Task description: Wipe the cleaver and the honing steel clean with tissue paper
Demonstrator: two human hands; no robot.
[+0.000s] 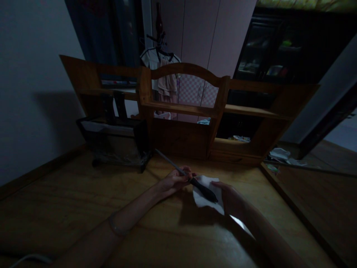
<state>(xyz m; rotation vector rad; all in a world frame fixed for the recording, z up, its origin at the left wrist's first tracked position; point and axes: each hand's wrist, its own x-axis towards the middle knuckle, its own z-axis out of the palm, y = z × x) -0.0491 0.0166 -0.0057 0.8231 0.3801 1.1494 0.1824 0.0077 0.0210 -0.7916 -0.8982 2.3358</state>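
A long thin metal rod with a bulging black handle lies slantwise above the table; in this dim light I cannot tell whether it is a screwdriver or a sharpening steel. My left hand is closed round its thin shaft, close to the handle, with the tip pointing up and left. My right hand grips a white paper tissue by its right side, thumb on top. The tissue spreads beneath and behind the black handle. The right fingers are mostly hidden behind it.
A black rack with two dark upright handles stands at the table's back left. Behind it, a wooden shelf unit runs along the back of the wooden table. A white cable lies at the lower left.
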